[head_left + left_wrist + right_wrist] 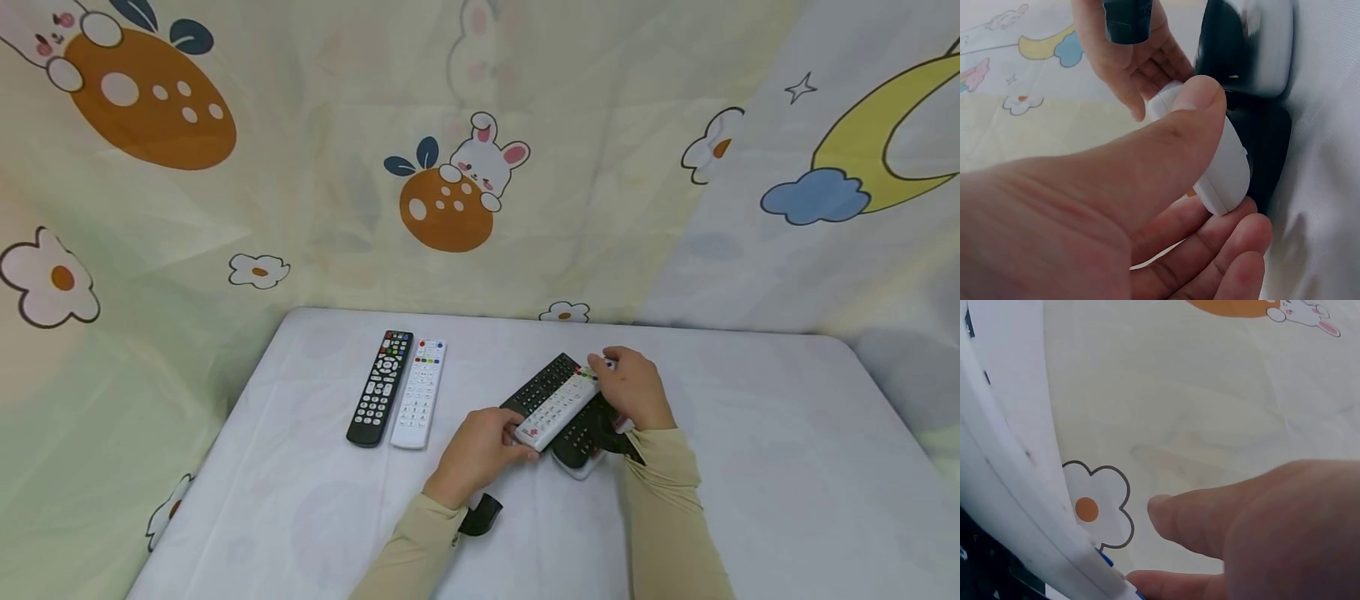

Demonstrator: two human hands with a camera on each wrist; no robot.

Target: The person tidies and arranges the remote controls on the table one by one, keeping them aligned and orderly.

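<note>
My left hand (480,450) pinches the lower end of a white remote control (555,408) between thumb and fingers; the left wrist view shows this remote (1229,169) edge-on, tilted. My right hand (633,387) is at its upper end. In the right wrist view the right thumb (1191,522) stands apart from the white remote (1029,481), and one finger is close to its tip; contact is unclear. Black remotes lie around it: one (543,385) on the left, another (573,442) on the right, partly covered. A white remote (581,471) peeks out beneath the latter.
On the left of the white-covered table (780,467) a black remote (380,387) and a white remote (420,392) lie side by side. Behind the table hangs a printed curtain (337,208). A dark strap piece (480,515) sits at the left wrist.
</note>
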